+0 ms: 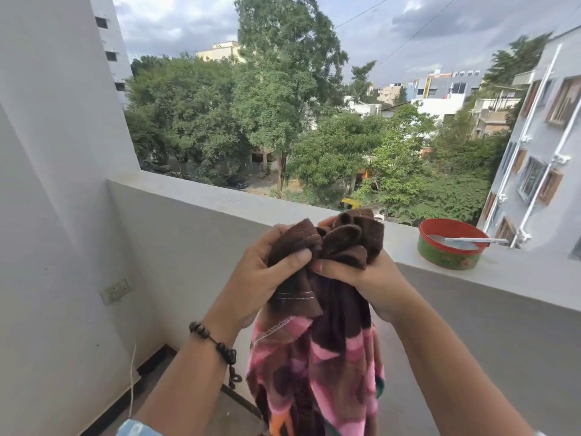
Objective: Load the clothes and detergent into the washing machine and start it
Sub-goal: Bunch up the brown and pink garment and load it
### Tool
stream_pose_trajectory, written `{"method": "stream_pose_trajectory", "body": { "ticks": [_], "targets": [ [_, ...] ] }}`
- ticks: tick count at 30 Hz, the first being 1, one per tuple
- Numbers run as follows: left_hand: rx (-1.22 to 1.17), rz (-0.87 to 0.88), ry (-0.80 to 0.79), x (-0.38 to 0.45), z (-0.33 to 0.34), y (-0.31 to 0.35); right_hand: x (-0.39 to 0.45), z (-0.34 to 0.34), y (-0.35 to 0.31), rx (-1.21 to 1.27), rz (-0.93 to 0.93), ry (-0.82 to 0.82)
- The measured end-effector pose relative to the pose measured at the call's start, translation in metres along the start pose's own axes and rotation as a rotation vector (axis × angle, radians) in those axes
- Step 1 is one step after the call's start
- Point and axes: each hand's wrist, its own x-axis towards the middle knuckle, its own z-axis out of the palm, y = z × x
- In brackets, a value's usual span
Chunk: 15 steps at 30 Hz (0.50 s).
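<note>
A brown and pink patterned towel hangs in front of me, bunched at its top. My left hand grips the bunched brown edge on the left, thumb over the cloth. Just to the right, my right hand grips the gathered folds. Both hands are held up at chest height above a balcony floor. A beaded bracelet sits on my left wrist. No washing machine or detergent is in view.
A grey parapet wall runs across ahead of me. On its ledge at the right stands a red and green round tin with a metal spoon in it. A white wall with a switch plate closes the left side. Trees and buildings lie beyond.
</note>
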Motion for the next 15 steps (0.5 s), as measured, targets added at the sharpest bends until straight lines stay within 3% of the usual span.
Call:
{"method": "stream_pose_trajectory", "body": {
  "ticks": [5, 7, 11, 15],
  "targets": [
    [-0.014, -0.038, -0.135, -0.002, 0.017, -0.006, -0.005, 0.017, 0.008, 0.076, 0.122, -0.092],
    [0.032, -0.037, -0.173, -0.003, 0.019, -0.007, -0.005, 0.016, 0.009, 0.058, 0.086, -0.157],
    [0.101, 0.018, -0.046, -0.002, 0.017, -0.005, -0.004, 0.018, 0.003, 0.019, 0.079, -0.232],
    [-0.056, 0.053, 0.159, 0.003, 0.010, 0.007, -0.005, 0.014, 0.005, -0.053, 0.002, -0.275]
  ]
}}
